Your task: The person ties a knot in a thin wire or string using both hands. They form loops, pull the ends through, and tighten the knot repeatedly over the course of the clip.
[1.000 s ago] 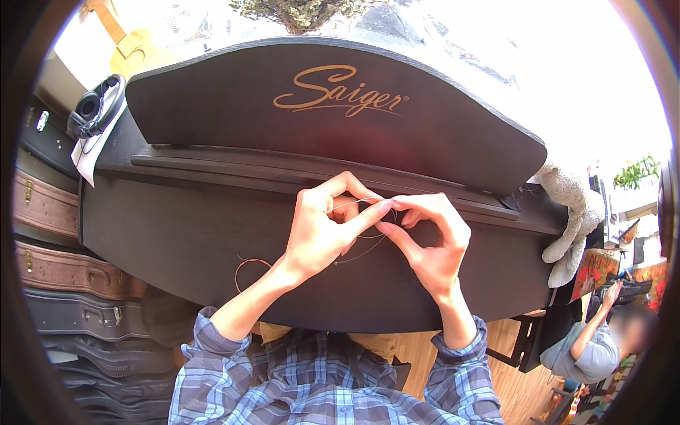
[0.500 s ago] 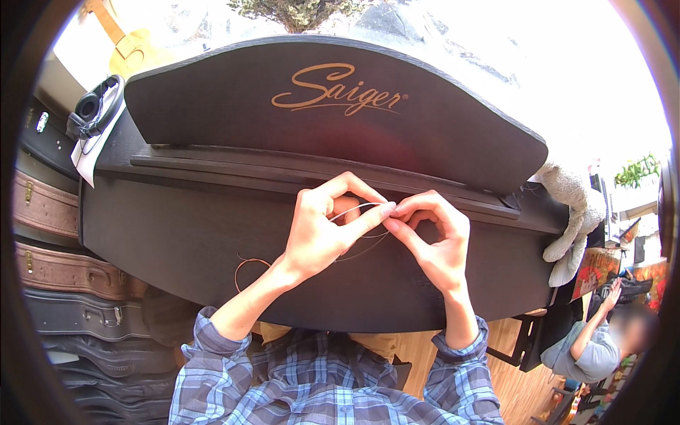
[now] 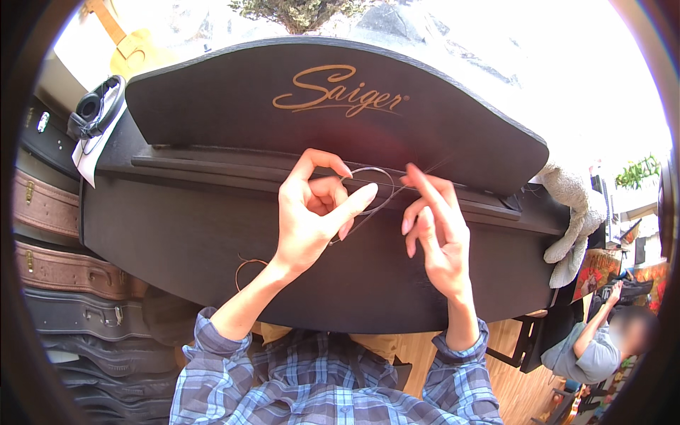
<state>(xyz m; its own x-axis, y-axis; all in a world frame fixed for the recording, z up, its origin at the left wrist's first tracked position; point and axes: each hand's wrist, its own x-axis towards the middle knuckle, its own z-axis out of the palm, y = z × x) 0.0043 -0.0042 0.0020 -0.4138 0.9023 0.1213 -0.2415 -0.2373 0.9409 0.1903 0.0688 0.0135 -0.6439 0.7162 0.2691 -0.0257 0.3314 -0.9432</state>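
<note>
A thin loop of wire string (image 3: 392, 187), looking like a guitar string, rises from the fingers of my left hand (image 3: 304, 205). Its thumb lies across the loop and its index fingertip touches the upper side; the other fingers are curled. My right hand (image 3: 440, 244) is just to the right, fingers apart, its blurred index fingertip close to the string's crossing ends. A copper-coloured string (image 3: 248, 261) lies in a curve by my left forearm, on the black top (image 3: 177, 219) of what looks like a piano. Its curved music rest (image 3: 234, 106) stands behind.
Black headphones (image 3: 88, 108) and white paper sit at the left end. A grey plush toy (image 3: 567, 244) hangs over the right end. Several brown and black instrument cases (image 3: 71, 273) are stacked at left. A person (image 3: 588, 343) is at the lower right.
My hands have parted: the right has let go and opened out beside the string. My left hand has risen slightly, and the loop now stands wider and rounder.
</note>
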